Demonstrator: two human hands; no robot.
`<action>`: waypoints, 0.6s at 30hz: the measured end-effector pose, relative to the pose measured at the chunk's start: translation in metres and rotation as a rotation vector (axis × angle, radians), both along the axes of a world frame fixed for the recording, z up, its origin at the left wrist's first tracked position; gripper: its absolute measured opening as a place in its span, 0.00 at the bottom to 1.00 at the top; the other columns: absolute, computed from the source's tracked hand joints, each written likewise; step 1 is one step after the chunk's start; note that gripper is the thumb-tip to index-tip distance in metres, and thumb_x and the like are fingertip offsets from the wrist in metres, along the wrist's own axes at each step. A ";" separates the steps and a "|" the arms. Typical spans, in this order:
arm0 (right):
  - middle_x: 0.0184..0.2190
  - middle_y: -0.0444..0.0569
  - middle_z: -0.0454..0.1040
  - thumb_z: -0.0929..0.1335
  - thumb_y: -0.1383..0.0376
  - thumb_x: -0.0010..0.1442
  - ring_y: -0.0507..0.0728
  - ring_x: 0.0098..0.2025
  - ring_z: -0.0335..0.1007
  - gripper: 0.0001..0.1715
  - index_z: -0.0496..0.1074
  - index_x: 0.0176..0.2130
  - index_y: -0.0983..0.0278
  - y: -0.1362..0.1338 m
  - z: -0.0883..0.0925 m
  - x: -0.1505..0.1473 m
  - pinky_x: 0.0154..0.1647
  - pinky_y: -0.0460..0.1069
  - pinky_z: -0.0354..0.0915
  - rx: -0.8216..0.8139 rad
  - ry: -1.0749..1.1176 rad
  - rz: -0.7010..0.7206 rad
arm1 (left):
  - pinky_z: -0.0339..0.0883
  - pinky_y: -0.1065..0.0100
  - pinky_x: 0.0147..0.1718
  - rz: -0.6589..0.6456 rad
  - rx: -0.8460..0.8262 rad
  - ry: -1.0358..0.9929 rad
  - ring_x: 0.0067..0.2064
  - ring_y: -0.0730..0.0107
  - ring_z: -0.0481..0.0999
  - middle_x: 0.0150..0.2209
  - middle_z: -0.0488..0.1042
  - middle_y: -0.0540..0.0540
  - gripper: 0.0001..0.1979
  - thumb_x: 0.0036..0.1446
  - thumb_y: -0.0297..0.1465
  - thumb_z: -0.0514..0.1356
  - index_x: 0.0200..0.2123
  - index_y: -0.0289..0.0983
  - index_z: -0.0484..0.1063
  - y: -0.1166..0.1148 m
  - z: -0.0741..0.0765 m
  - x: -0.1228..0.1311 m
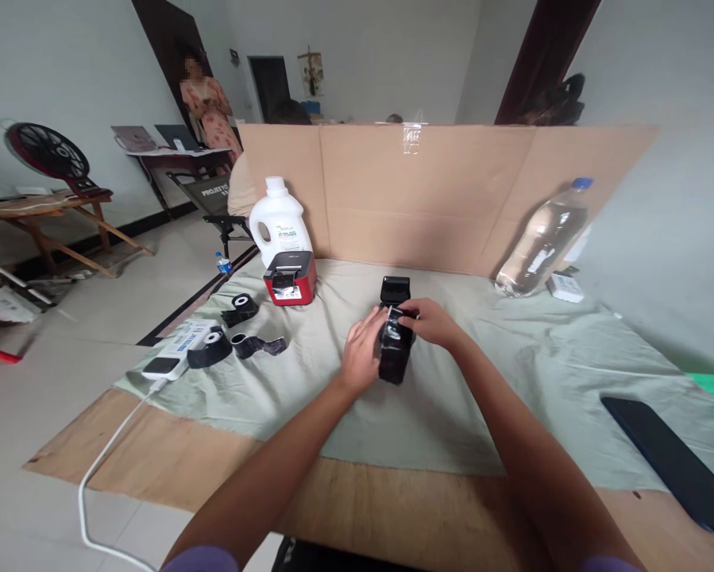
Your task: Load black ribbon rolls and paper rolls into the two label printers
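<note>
A black boxy device [394, 349], like a small label printer, stands upright on the pale green cloth [511, 373] at the table's middle. My left hand [361, 355] is wrapped round its left side. My right hand [431, 322] grips its top right, fingers curled over the upper edge. A black lid or second black part [395, 289] sits just behind the device. A red and black label printer [291, 278] stands further back to the left, apart from both hands.
Black tape rolls [241, 308] and a loose black strip [260, 345] lie at left beside a white power strip [175, 353] with its cable. A white jug [279, 220], a clear bottle [541, 238], a cardboard screen [428, 191] and a black phone [669, 461] surround the cloth. A person stands far back left.
</note>
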State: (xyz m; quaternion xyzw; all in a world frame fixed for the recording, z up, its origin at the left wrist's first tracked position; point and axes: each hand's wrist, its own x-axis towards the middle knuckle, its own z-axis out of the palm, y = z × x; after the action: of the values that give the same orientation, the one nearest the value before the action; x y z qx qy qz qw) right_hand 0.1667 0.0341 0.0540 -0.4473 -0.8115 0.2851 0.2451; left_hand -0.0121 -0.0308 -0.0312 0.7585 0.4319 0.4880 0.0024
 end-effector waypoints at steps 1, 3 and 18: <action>0.40 0.50 0.81 0.67 0.69 0.57 0.58 0.42 0.75 0.11 0.78 0.40 0.64 0.011 0.003 0.002 0.45 0.50 0.65 0.070 -0.115 -0.043 | 0.62 0.50 0.62 -0.006 0.017 0.039 0.67 0.55 0.64 0.64 0.68 0.41 0.26 0.64 0.30 0.58 0.65 0.41 0.61 -0.001 0.000 0.000; 0.46 0.51 0.80 0.66 0.70 0.60 0.59 0.47 0.75 0.15 0.78 0.45 0.64 0.031 0.008 0.003 0.48 0.49 0.64 0.117 -0.314 -0.100 | 0.63 0.51 0.61 -0.006 0.034 0.106 0.65 0.57 0.67 0.61 0.72 0.43 0.22 0.63 0.29 0.58 0.60 0.42 0.67 0.000 -0.001 0.001; 0.54 0.67 0.72 0.64 0.73 0.58 0.73 0.59 0.63 0.19 0.77 0.48 0.69 0.062 -0.026 -0.036 0.55 0.61 0.61 0.158 -0.589 -0.251 | 0.70 0.55 0.59 -0.051 -0.044 0.095 0.57 0.62 0.75 0.54 0.78 0.46 0.14 0.66 0.30 0.57 0.52 0.43 0.77 0.015 -0.014 0.005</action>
State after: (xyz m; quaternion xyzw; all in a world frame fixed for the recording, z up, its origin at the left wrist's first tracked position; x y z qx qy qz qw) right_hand 0.1303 0.0963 0.0277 -0.5867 -0.8056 0.0473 0.0670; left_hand -0.0069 -0.0155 -0.0451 0.7912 0.4227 0.4418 0.0110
